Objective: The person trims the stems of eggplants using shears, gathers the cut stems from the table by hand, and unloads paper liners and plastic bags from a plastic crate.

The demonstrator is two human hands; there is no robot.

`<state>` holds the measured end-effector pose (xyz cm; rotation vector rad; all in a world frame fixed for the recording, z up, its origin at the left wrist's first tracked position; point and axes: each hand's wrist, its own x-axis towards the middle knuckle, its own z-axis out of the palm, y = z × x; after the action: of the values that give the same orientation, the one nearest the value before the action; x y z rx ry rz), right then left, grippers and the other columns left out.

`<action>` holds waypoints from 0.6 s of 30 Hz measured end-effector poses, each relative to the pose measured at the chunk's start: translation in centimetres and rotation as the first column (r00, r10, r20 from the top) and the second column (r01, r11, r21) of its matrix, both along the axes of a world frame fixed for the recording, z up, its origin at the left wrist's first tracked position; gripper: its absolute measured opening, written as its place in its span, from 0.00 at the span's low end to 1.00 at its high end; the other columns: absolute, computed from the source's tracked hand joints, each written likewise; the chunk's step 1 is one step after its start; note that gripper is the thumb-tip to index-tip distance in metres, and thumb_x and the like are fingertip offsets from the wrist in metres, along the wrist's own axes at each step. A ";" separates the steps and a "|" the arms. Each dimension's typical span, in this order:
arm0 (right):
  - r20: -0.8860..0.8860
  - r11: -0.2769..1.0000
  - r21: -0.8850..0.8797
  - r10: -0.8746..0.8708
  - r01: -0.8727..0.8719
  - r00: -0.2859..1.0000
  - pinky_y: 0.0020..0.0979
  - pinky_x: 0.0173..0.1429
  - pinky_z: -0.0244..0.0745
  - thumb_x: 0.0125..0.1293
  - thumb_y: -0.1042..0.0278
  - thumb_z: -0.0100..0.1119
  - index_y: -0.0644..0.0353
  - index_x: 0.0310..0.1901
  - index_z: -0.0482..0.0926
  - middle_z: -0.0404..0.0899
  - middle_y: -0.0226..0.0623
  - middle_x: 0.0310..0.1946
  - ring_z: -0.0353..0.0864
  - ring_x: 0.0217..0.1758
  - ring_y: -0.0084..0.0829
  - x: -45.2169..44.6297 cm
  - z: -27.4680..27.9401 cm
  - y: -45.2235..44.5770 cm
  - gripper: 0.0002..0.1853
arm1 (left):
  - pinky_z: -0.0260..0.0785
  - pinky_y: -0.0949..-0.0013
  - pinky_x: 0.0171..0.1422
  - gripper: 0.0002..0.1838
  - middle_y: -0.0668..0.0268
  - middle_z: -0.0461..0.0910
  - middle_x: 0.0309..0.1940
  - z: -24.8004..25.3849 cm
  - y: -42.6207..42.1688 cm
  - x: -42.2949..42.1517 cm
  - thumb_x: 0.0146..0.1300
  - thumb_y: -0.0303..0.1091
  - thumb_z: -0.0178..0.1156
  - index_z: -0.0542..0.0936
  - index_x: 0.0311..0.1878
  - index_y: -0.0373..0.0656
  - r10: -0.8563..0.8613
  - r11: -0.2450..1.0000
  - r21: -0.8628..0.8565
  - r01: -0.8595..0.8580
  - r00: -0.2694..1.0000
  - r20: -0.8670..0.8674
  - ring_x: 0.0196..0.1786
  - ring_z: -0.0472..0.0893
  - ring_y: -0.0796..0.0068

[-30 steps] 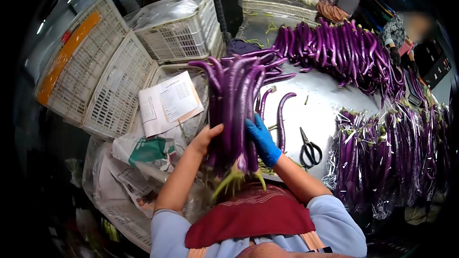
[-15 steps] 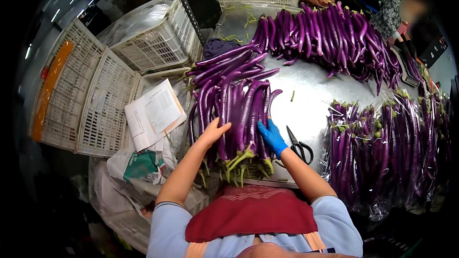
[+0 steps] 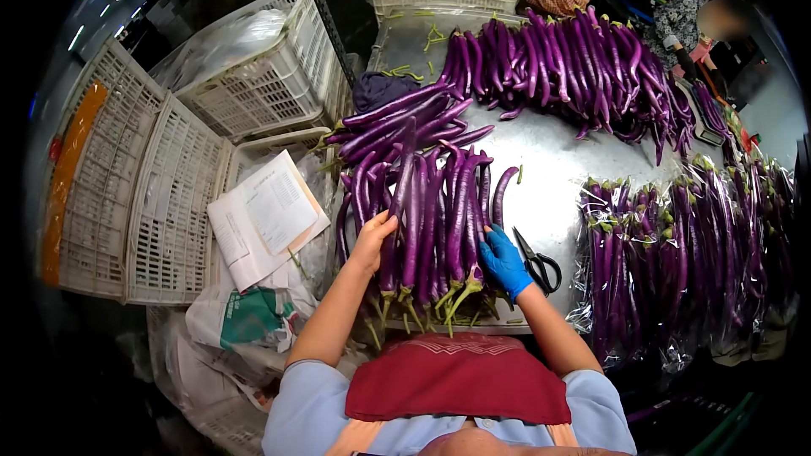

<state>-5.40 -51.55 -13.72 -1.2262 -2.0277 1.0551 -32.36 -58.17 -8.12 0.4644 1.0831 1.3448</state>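
Pale blue shirt (image 3: 306,397), maroon patterned apron (image 3: 456,382), peach straps (image 3: 356,437), blue-gloved right hand (image 3: 507,265)

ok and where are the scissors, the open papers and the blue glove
black scissors (image 3: 549,274): head view, on the looped handles
open papers (image 3: 274,207): head view, on the printed sheet
blue glove (image 3: 505,265): head view, on the back of the gloved right hand

Glossy purple eggplants (image 3: 411,241), green stems (image 3: 460,294).
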 end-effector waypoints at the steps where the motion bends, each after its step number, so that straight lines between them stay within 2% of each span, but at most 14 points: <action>1: 0.011 1.000 0.022 0.004 -0.005 1.000 0.35 0.62 0.62 0.62 0.63 0.52 0.64 0.55 0.70 0.66 0.57 0.56 0.66 0.60 0.49 0.1 0.7 -0.4 0.21 | 0.70 0.78 0.34 0.15 0.70 0.77 0.35 0.7 0.1 0.0 0.64 0.32 0.51 0.72 0.52 0.38 0.021 1.000 -0.001 -0.021 1.000 0.012 0.33 0.76 0.83; 4: 0.052 0.997 0.060 0.042 -0.045 0.998 0.35 0.60 0.65 0.62 0.64 0.52 0.63 0.55 0.70 0.67 0.56 0.55 0.68 0.58 0.49 0.6 1.6 -0.8 0.21 | 0.68 0.80 0.29 0.13 0.73 0.75 0.30 1.8 0.7 0.3 0.64 0.32 0.50 0.72 0.50 0.40 0.046 0.999 0.018 -0.047 0.996 0.071 0.28 0.74 0.84; 5: 0.048 0.980 0.198 -0.009 -0.001 0.999 0.37 0.54 0.68 0.61 0.65 0.53 0.63 0.51 0.72 0.72 0.52 0.48 0.72 0.52 0.49 0.5 1.0 -0.5 0.18 | 0.70 0.76 0.39 0.14 0.67 0.76 0.37 1.2 0.8 -0.4 0.65 0.31 0.48 0.71 0.51 0.37 0.005 1.000 0.021 -0.007 0.997 0.073 0.35 0.76 0.79; 6: 0.066 0.985 0.174 -0.022 0.010 0.998 0.38 0.52 0.69 0.60 0.65 0.53 0.62 0.49 0.72 0.73 0.51 0.45 0.72 0.49 0.49 0.0 2.3 -0.2 0.17 | 0.72 0.72 0.48 0.15 0.62 0.77 0.44 0.6 0.9 -0.8 0.65 0.30 0.47 0.70 0.53 0.34 -0.033 0.999 0.021 0.031 0.997 0.077 0.43 0.79 0.74; 8: 0.102 0.992 0.122 -0.038 0.026 0.994 0.40 0.48 0.69 0.59 0.65 0.54 0.61 0.46 0.73 0.74 0.48 0.39 0.73 0.44 0.48 -2.4 6.7 1.4 0.14 | 0.71 0.72 0.47 0.15 0.62 0.77 0.44 0.8 1.1 0.0 0.64 0.31 0.48 0.70 0.52 0.34 -0.008 1.000 0.021 0.006 0.998 0.063 0.42 0.78 0.74; 10: 0.050 0.936 0.353 -0.023 0.004 0.999 0.41 0.45 0.68 0.57 0.66 0.56 0.59 0.42 0.73 0.73 0.45 0.34 0.72 0.41 0.47 -5.7 8.4 4.2 0.12 | 0.71 0.72 0.48 0.16 0.62 0.77 0.43 0.5 1.2 0.5 0.64 0.31 0.49 0.70 0.52 0.34 0.020 1.000 0.005 -0.020 1.000 0.012 0.42 0.78 0.75; 12: 0.021 0.871 0.488 0.063 -0.065 0.998 0.42 0.50 0.66 0.57 0.64 0.55 0.56 0.45 0.72 0.74 0.44 0.35 0.71 0.44 0.46 -9.0 7.6 8.6 0.15 | 0.69 0.72 0.49 0.16 0.63 0.77 0.43 0.5 1.1 1.1 0.64 0.31 0.50 0.70 0.52 0.34 0.017 1.000 0.020 -0.018 0.998 0.065 0.43 0.77 0.75; 14: 0.388 0.923 0.361 -0.016 -0.136 0.921 0.50 0.57 0.60 0.57 0.56 0.54 0.54 0.50 0.71 0.75 0.43 0.42 0.70 0.52 0.45 -11.6 6.3 12.3 0.21 | 0.69 0.72 0.50 0.16 0.63 0.77 0.43 1.1 1.0 1.7 0.63 0.32 0.50 0.70 0.52 0.34 0.027 0.998 0.052 -0.030 0.998 0.060 0.43 0.77 0.76; 16: 0.658 0.988 0.117 0.003 -0.105 0.753 0.58 0.62 0.51 0.55 0.48 0.54 0.52 0.54 0.69 0.74 0.44 0.50 0.65 0.60 0.46 -13.2 5.4 14.6 0.27 | 0.67 0.72 0.52 0.18 0.63 0.76 0.44 0.9 0.7 2.1 0.63 0.31 0.51 0.69 0.54 0.33 0.062 0.995 0.074 -0.065 0.997 0.041 0.45 0.76 0.76; 17: 0.678 0.989 0.059 0.058 -0.133 0.733 0.61 0.61 0.50 0.51 0.47 0.55 0.48 0.50 0.71 0.77 0.45 0.47 0.70 0.56 0.49 -13.2 5.1 15.1 0.26 | 0.67 0.72 0.53 0.18 0.63 0.76 0.45 1.0 0.4 2.4 0.63 0.31 0.52 0.69 0.54 0.33 0.096 0.993 0.074 -0.097 0.995 0.021 0.46 0.76 0.75; 18: 0.696 0.998 -0.020 0.051 -0.052 0.716 0.59 0.61 0.51 0.49 0.51 0.56 0.47 0.51 0.70 0.77 0.45 0.45 0.72 0.54 0.48 -13.9 4.1 15.9 0.26 | 0.66 0.72 0.54 0.19 0.62 0.76 0.46 1.1 0.1 2.5 0.62 0.31 0.52 0.68 0.55 0.32 0.130 0.989 0.072 -0.129 0.992 -0.001 0.47 0.75 0.75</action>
<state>-19.26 -35.69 -9.60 -1.7690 -2.6225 0.6422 -29.85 -58.04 -6.98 0.4571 1.0877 1.5015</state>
